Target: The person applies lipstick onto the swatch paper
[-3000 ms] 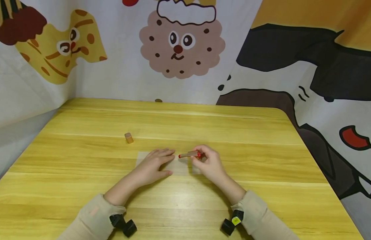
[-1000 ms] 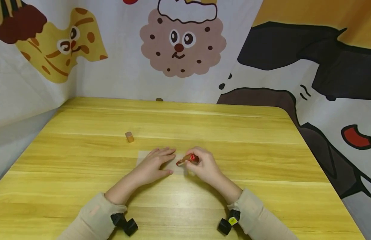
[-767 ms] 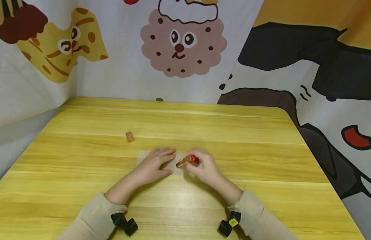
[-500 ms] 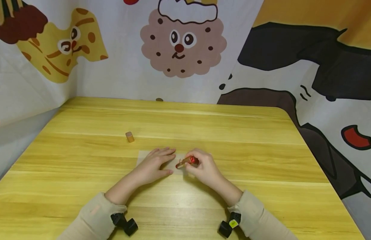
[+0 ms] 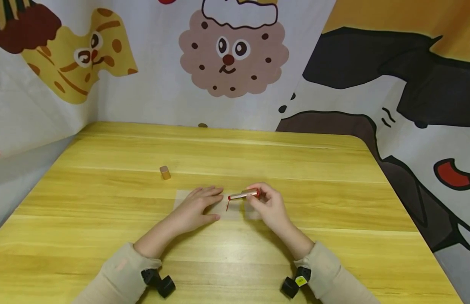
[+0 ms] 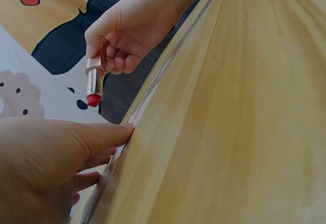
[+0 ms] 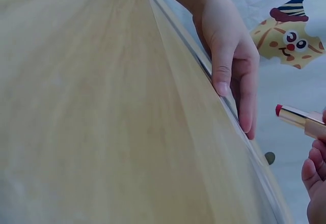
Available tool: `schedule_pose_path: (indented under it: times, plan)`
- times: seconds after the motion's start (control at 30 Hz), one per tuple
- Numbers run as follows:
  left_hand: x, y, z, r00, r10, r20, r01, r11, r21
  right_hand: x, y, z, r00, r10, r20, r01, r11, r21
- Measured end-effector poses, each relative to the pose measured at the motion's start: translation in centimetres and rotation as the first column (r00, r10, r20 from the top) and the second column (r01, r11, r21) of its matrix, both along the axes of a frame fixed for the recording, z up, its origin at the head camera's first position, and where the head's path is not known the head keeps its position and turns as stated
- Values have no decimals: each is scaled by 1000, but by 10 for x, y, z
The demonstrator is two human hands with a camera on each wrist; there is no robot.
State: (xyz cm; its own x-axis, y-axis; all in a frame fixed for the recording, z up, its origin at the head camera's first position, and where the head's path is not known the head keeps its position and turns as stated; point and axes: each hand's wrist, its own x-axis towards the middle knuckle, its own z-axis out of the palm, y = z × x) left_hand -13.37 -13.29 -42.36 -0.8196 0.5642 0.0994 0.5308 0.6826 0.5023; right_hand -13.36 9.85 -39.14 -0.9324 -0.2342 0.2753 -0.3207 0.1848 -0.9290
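A small pale, see-through sheet lies on the table. My left hand rests on it with fingers spread and fairly straight. My right hand pinches an uncapped lipstick between thumb and fingers, its red tip pointing left. In the left wrist view, the lipstick is held apart from the sheet. A short red stroke shows on the sheet just right of my left fingers. Beyond the left hand, the lipstick cap stands on the table.
The wooden table has rounded far corners. A white curtain with cartoon food prints hangs behind it. Black wrist cameras sit at both sleeve cuffs.
The right hand brought the lipstick tip down to the sheet, then lifted it up and to the right. A red stroke now shows there. The left hand has stayed in place.
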Motion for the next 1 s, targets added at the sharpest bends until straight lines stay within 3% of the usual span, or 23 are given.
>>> schedule_pose_path:
  times: [0.33,0.67,0.9,1.0]
  plan:
    - [0,1,0,1000,2,5,-3,1000,2,-3,9,-6,1000,8,-12,-10,994,-109]
    - [1,0,1,1000,-6,-2,6,1000,7,-3,14,-6,1000,-8,3,8,994,-110]
    - [1,0,0,1000,-2,-7,2,1000,10,-11,22,-28,1000,-8,-19,5,988,-156]
    - [0,0,-2,1000,2,-10,-2,1000,15,-11,23,-27,1000,-5,-14,2,985,-171]
